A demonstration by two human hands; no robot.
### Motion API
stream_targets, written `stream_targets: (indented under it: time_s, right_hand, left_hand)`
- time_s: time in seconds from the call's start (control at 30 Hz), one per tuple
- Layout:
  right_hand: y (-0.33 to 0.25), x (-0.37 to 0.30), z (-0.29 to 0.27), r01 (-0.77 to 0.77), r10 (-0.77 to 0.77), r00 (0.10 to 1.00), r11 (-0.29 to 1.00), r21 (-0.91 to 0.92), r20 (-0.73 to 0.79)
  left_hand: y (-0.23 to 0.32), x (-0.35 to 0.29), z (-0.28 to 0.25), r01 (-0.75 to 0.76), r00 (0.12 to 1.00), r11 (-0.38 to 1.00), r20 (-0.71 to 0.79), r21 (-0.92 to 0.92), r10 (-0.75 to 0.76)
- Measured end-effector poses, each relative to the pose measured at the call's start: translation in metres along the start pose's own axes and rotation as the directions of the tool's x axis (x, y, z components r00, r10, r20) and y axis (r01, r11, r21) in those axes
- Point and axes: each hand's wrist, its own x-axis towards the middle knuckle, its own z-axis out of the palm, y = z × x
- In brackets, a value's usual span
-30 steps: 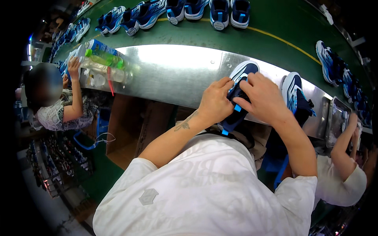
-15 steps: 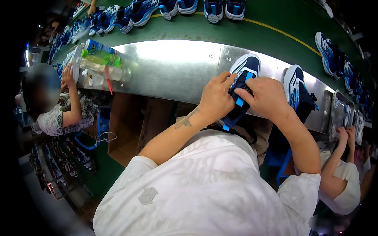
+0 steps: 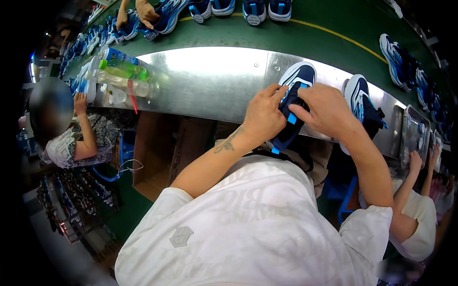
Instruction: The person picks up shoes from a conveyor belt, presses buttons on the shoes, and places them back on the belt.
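A navy sneaker [image 3: 301,73] with a white sole and light blue strips lies at the steel ledge, toe pointing away from me. My left hand [image 3: 265,114] is closed around its left side, fingertips at the lacing. On the right, my right hand [image 3: 327,110] is closed over the tongue, thumb and curled fingers at a dark part near the blue tongue strip [image 3: 292,118]. My fingers hide exactly what they pinch. A second matching sneaker [image 3: 357,97] stands just right of my right hand.
Behind the steel ledge [image 3: 205,83] runs a green belt [image 3: 324,43] with rows of matching shoes [image 3: 279,9]. Bottles [image 3: 124,70] lie at the left; a metal tray [image 3: 414,136] sits at the right. Co-workers flank me, and another person's hands [image 3: 147,13] reach over shoes at upper left.
My right thumb and fingers have shifted slightly on the tongue; my left hand keeps its hold. Another person's hands have come in over the shoes at upper left.
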Motion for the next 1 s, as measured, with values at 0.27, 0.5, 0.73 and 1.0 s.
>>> stream_targets:
  time_s: [0.27, 0.5, 0.73, 1.0]
  right_hand:
    - [0.003, -0.005, 0.000, 0.034, -0.034, 0.999, 0.999, -0.004, -0.011]
    - [-0.001, -0.010, 0.007, 0.068, -0.069, 0.985, 0.998, -0.013, -0.158]
    - [0.007, 0.002, 0.005, 0.108, -0.103, 0.993, 0.990, 0.089, -0.064]
    - [0.011, 0.001, 0.004, 0.166, -0.159, 0.985, 0.981, 0.096, -0.073]
  left_hand:
    - [0.003, -0.002, -0.002, 0.036, 0.999, 0.999, 0.019, 0.013, -0.036]
    - [0.004, -0.001, -0.001, 0.039, 0.999, 0.999, 0.029, 0.015, -0.039]
    - [0.001, -0.002, 0.000, 0.065, 0.996, 0.997, 0.051, 0.029, -0.066]
    - [0.005, -0.005, -0.001, 0.103, 0.991, 0.994, 0.077, 0.041, -0.106]
